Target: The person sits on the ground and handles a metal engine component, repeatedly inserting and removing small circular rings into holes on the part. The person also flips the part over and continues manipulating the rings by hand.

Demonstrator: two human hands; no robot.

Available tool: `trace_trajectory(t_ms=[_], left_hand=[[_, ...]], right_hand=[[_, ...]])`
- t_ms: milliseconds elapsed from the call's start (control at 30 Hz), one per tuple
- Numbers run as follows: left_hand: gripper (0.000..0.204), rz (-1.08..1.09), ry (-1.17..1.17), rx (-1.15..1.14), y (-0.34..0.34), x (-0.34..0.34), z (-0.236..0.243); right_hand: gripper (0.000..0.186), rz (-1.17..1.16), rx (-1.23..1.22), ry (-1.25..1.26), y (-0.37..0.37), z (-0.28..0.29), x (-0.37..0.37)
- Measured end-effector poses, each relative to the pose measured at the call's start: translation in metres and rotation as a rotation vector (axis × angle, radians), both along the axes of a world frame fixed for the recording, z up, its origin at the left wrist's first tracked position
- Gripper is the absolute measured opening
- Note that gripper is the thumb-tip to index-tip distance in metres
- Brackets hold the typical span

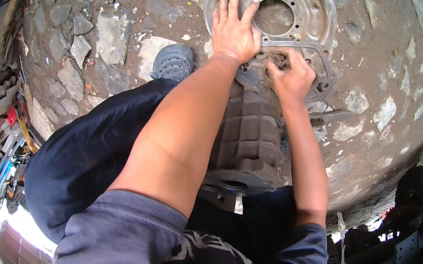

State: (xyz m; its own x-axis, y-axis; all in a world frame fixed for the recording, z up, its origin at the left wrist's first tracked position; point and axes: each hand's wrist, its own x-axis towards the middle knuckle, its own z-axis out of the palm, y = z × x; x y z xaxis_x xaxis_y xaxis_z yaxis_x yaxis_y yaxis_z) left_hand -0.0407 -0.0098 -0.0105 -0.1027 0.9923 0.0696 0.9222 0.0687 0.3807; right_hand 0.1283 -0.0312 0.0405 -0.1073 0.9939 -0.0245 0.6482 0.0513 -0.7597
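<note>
My left hand (235, 32) lies flat with fingers apart on a round, dirty metal backing plate (321, 26), which has a large centre hole and several small holes. My right hand (294, 78) is closed, its thumb and fingers pinching a small crumpled brown wad (280, 61) whose material I cannot make out. It presses at the flat flange (322, 66) of a ribbed metal gearbox housing (250, 121). The backing plate lies beside the flange's far edge. The housing rests between my legs, its near end showing a round opening.
Right of the housing lies a wire brush (331, 117) with dark bristles. The ground is uneven stone and dirt (111, 39). My shoe (174, 63) stands left of the flange. Assorted tools (3, 147) crowd the left edge, and dark metal parts (381, 261) the lower right.
</note>
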Motion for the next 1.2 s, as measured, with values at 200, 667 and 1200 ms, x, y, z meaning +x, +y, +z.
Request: trace_trajectory(t_ms=[200,667,1200], left_hand=[[0.064,-0.009,0.015,0.007,0.003,-0.002,-0.002],[0.063,-0.007,-0.042,0.014,0.001,-0.002,-0.004],[0.065,-0.017,0.009,-0.045,0.0,-0.001,0.002]], right_hand=[[0.029,-0.047,0.016,0.053,0.002,-0.002,-0.007],[0.026,-0.037,-0.021,-0.032,0.002,-0.002,-0.004],[0.026,0.157,0.05,-0.16,0.024,0.034,0.026]])
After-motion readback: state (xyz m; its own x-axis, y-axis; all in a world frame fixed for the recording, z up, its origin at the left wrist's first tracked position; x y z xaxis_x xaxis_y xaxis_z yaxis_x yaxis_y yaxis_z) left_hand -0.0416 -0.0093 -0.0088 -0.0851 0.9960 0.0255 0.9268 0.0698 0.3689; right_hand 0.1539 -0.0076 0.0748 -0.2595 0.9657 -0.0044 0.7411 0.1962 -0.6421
